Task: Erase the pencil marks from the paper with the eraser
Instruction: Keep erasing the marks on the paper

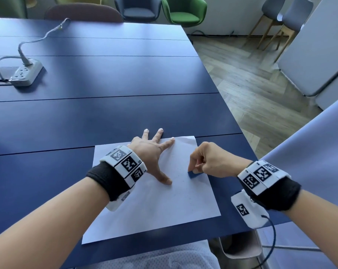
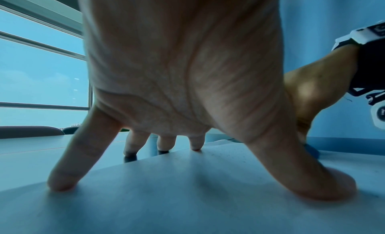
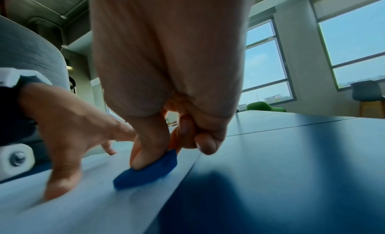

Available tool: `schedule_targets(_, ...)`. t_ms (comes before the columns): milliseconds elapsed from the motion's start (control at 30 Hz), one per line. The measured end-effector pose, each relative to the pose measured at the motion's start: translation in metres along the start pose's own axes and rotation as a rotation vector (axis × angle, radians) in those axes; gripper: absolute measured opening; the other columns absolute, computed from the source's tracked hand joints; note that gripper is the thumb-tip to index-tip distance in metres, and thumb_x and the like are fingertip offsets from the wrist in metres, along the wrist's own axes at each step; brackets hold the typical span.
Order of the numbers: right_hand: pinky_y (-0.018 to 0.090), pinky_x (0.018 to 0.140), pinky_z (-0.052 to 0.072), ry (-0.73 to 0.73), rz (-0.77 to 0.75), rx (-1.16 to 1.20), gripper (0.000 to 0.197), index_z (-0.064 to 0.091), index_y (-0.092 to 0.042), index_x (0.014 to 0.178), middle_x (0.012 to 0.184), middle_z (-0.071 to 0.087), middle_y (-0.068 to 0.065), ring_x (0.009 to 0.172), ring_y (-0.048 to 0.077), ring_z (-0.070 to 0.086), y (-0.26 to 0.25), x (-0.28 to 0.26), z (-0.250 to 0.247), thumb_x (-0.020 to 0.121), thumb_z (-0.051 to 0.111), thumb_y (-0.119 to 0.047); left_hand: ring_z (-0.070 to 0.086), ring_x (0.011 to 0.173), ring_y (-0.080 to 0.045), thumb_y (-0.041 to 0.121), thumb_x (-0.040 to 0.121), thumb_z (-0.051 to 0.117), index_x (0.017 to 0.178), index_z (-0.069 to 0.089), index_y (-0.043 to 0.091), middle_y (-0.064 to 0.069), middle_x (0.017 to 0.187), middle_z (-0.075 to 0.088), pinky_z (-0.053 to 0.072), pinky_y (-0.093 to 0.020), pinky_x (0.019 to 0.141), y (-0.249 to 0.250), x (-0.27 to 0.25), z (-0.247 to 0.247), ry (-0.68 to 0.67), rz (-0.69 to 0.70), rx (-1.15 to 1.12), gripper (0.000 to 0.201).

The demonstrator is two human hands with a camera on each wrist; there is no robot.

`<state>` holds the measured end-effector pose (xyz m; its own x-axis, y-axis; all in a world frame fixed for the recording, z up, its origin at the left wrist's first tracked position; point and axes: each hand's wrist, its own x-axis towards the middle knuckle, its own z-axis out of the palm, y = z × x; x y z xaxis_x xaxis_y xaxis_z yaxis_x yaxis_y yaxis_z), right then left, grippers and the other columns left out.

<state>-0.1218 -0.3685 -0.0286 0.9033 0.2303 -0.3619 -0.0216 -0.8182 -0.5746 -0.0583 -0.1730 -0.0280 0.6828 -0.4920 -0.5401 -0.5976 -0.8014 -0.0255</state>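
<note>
A white sheet of paper (image 1: 164, 206) lies on the dark blue table (image 1: 106, 113) near its front edge. My left hand (image 1: 154, 152) is spread flat, with thumb and fingertips pressing the paper's upper part. My right hand (image 1: 207, 162) pinches a small blue eraser (image 1: 194, 174) between thumb and fingers, its lower edge touching the paper near the right side. In the right wrist view the eraser (image 3: 145, 170) sits tilted under my thumb on the paper (image 3: 83, 204). Faint specks dot the sheet beside the eraser; pencil marks are too faint to make out.
A grey power strip (image 1: 25, 73) with its cable lies at the table's far left. Chairs, among them a green chair (image 1: 183, 10), stand beyond the far edge. The table's right edge (image 1: 247, 140) runs close to the paper, with wooden floor beyond it.
</note>
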Motion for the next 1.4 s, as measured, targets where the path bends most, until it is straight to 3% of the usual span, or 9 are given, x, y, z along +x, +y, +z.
schedule_targets(133,0.015,0.058,0.043,0.235,0.009,0.084,0.022,0.076,-0.014,0.077,0.062,0.060,-0.005,0.053,0.002,0.053,0.005,0.009,0.000,0.079,0.064,0.004,-0.008,0.148,-0.036,0.084,0.054,0.068,0.150,-0.015,0.045,0.003,0.161,-0.020,0.028,-0.045,0.107,0.000,0.001,0.000,0.002,-0.003,-0.005,0.133)
schedule_targets(300,0.020,0.061,0.052,-0.023,0.017,0.012,0.026,0.075,-0.019,0.073,0.065,0.063,-0.002,0.051,-0.001,0.052,0.006,-0.008,-0.003,0.078,0.065,0.004,-0.008,0.148,-0.036,0.084,0.054,0.068,0.150,-0.015,0.045,0.003,0.161,-0.020,0.028,-0.044,0.107,0.001,0.000,0.000,-0.005,-0.004,-0.004,0.132)
schedule_targets(467,0.020,0.059,0.047,0.225,0.020,0.062,0.022,0.074,-0.014,0.077,0.062,0.060,-0.005,0.054,0.002,0.053,0.007,0.001,-0.002,0.079,0.063,0.004,-0.008,0.148,-0.036,0.085,0.054,0.067,0.150,-0.016,0.046,0.003,0.161,-0.020,0.030,-0.045,0.105,0.000,0.001,-0.001,-0.003,-0.005,0.000,0.133)
schedule_targets(633,0.018,0.060,0.051,-0.032,0.030,-0.003,0.023,0.075,-0.018,0.076,0.067,0.062,-0.004,0.058,0.003,0.055,0.004,-0.013,-0.003,0.080,0.063,0.002,-0.009,0.148,-0.036,0.084,0.054,0.068,0.149,-0.015,0.046,0.004,0.161,-0.021,0.029,-0.045,0.107,0.000,0.001,0.000,-0.010,-0.008,-0.004,0.132)
schedule_targets(767,0.018,0.058,0.048,0.180,0.026,0.075,0.023,0.075,-0.014,0.078,0.062,0.059,-0.006,0.055,0.002,0.054,0.002,-0.004,0.003,0.079,0.061,0.004,-0.008,0.149,-0.035,0.085,0.054,0.067,0.149,-0.016,0.046,0.004,0.161,-0.021,0.031,-0.045,0.105,0.001,0.002,-0.001,-0.008,-0.009,0.010,0.133)
schedule_targets(933,0.018,0.060,0.052,-0.033,0.024,0.052,0.028,0.075,-0.016,0.077,0.074,0.068,0.005,0.061,0.008,0.060,0.005,-0.031,0.014,0.078,0.057,0.006,-0.009,0.148,-0.036,0.084,0.054,0.067,0.149,-0.016,0.045,0.003,0.161,-0.021,0.028,-0.046,0.107,0.001,0.001,-0.001,-0.014,-0.011,0.005,0.132)
schedule_targets(1100,0.012,0.056,0.044,0.221,0.029,0.133,0.023,0.075,-0.013,0.077,0.069,0.062,0.001,0.057,0.003,0.053,0.004,-0.024,0.020,0.078,0.062,0.005,-0.008,0.149,-0.035,0.085,0.054,0.067,0.149,-0.016,0.045,0.004,0.161,-0.020,0.031,-0.046,0.105,0.001,0.001,-0.001,-0.008,-0.013,0.010,0.133)
schedule_targets(1267,0.011,0.053,0.041,-0.014,0.064,0.089,0.025,0.075,-0.017,0.076,0.059,0.059,-0.008,0.052,0.000,0.051,0.004,-0.041,0.018,0.079,0.061,0.004,-0.008,0.149,-0.035,0.085,0.054,0.067,0.149,-0.016,0.046,0.004,0.161,-0.020,0.030,-0.046,0.107,0.001,0.000,-0.001,-0.014,-0.017,0.008,0.133)
schedule_targets(1400,0.011,0.055,0.043,0.191,0.050,0.142,0.019,0.075,-0.011,0.079,0.065,0.060,-0.002,0.054,0.001,0.052,0.001,-0.032,0.022,0.079,0.063,0.004,-0.008,0.149,-0.035,0.085,0.054,0.066,0.150,-0.016,0.045,0.004,0.161,-0.020,0.029,-0.046,0.107,0.002,-0.001,-0.002,-0.011,-0.012,0.009,0.132)
